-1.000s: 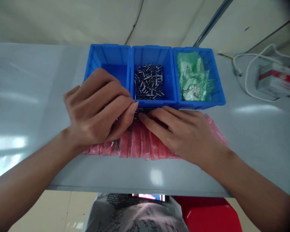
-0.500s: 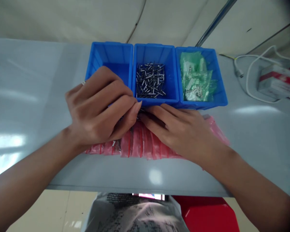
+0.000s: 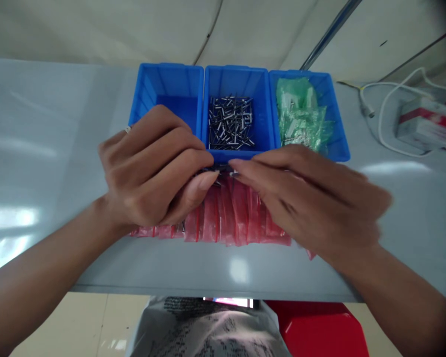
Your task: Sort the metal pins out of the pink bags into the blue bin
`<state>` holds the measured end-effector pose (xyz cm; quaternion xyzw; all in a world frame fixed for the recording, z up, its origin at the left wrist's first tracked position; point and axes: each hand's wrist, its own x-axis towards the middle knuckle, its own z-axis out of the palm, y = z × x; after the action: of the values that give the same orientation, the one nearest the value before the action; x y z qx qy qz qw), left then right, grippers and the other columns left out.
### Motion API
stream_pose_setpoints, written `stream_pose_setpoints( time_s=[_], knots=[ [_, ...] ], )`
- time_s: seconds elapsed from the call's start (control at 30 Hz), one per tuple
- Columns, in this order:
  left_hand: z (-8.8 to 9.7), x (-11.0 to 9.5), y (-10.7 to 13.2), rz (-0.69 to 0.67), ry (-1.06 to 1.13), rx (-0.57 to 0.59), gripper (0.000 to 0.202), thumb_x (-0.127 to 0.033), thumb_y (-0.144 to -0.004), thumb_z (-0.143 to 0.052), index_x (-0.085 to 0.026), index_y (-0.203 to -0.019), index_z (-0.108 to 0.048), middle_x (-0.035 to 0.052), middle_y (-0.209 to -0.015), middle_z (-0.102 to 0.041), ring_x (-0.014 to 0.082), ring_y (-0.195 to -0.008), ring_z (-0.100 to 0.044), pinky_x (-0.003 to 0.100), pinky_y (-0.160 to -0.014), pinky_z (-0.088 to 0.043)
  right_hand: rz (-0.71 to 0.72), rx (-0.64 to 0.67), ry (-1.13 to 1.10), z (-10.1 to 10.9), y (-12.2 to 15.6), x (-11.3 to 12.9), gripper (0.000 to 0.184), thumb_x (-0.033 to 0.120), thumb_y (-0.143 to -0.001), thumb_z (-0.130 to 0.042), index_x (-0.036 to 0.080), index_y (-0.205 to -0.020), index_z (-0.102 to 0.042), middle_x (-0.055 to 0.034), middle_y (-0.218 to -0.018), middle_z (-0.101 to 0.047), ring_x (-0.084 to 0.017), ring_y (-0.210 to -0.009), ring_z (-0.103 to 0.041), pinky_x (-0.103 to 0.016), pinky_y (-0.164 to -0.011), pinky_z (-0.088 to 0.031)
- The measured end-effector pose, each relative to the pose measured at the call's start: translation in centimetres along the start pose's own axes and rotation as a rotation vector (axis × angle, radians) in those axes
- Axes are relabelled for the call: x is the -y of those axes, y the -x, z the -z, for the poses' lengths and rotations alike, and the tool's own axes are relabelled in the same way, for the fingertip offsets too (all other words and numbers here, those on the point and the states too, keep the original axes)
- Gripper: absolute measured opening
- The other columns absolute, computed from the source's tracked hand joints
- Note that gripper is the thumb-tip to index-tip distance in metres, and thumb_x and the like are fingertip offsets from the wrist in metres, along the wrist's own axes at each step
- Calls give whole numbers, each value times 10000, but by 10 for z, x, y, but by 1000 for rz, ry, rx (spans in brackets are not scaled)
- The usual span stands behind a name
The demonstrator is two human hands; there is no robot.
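Observation:
My left hand (image 3: 156, 171) is closed, fingers curled, around several metal rivets whose ends (image 3: 216, 182) stick out by the thumb tip. Close to it, my right hand (image 3: 308, 198) pinches with thumb and forefinger at a small shiny rivet (image 3: 234, 174); the hand is partly smeared by motion. Both hands are over a row of pink zip bags (image 3: 226, 218) on the table, just in front of the blue bins. Many more rivets (image 3: 230, 121) lie in the middle blue bin (image 3: 258, 99).
The left blue bin (image 3: 171, 79) stands partly behind my left hand. Green plastic bags (image 3: 297, 99) with small parts fill the right blue bin (image 3: 336, 124). A white cable (image 3: 381, 124) and a red-and-white box (image 3: 423, 121) lie at the right on the grey table (image 3: 171, 267).
My right hand has lifted and turned, its fingers drawn right from the left hand, uncovering more pink bags. My left hand stays nearly in place, still curled around the rivets.

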<state>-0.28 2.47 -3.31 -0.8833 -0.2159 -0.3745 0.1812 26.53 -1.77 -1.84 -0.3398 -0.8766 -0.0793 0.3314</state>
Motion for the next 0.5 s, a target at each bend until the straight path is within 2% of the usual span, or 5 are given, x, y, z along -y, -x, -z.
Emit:
stream_pose_setpoints(
  time_s=[0.07,0.13,0.3,0.43,0.5],
  knots=[
    [0,0,0,-32,28,6,307,-272,-1111,-468,-128,-1084,-739,67,-935,-745,293,-873,-812,444,-621,-645,-34,-64,-71,6,-2,-3,315,77,-1003,-809,198,-1294,-799,-49,-1105,-870,-142,-915,-802,-295,-794,-655],
    [1,1,-1,-80,36,37,363,-336,-1135,-459,-115,-1103,-745,71,-943,-755,296,-869,-823,442,-617,-656,-64,-122,-194,8,-4,-5,256,95,-999,-823,184,-1239,-818,-46,-1033,-876,-143,-901,-820,-290,-804,-685],
    [3,-2,-8,-154,-12,67,393,-538,-1127,-588,-182,-1087,-747,7,-924,-779,257,-845,-843,373,-567,-650,-319,-128,-567,2,-6,0,279,125,-1024,-788,290,-1242,-844,16,-987,-878,-172,-905,-863,-328,-856,-751],
    [3,-8,-17,-180,-43,62,280,-450,-1037,-799,-177,-1005,-747,-20,-880,-787,236,-788,-847,329,-524,-644,-445,-215,-612,-1,-4,8,268,108,-981,-835,276,-1186,-872,52,-939,-856,-116,-821,-816,-239,-824,-722],
    [3,-9,-19,-190,-45,56,216,-364,-1009,-837,-171,-983,-743,-26,-865,-785,234,-775,-847,319,-511,-640,-438,-238,-614,-1,-3,7,265,90,-964,-846,233,-1186,-871,28,-937,-856,-122,-840,-815,-239,-814,-716]
  ],
)
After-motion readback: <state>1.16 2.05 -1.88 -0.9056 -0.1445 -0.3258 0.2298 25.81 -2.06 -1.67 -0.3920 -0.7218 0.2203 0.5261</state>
